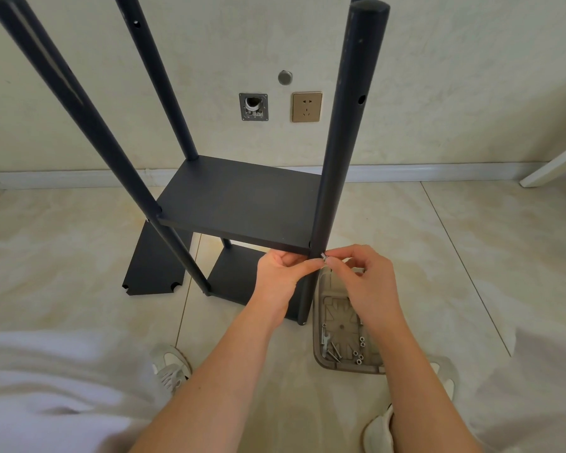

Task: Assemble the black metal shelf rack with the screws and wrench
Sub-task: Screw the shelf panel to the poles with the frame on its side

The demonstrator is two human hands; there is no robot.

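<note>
Head view: the black metal shelf rack (239, 197) stands on the floor, two shelves fitted.
The right hand (370, 282) pinches a small silver screw (323, 256) at the round black front post (347, 142). The left hand (278, 276) curls beside it, grip unclear. A flat black loose panel (157, 266) probably still needs mounting.

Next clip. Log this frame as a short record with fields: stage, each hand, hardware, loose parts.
stage: fixing middle shelf to near-right post; lower shelf in place
right hand: pinches a small silver screw at the post, just below the shelf corner
left hand: fingers curled at the same corner; what they hold is unclear
hardware: spare screws in tray by the post's foot
loose parts: shelf panel flat on floor, left of rack
</note>
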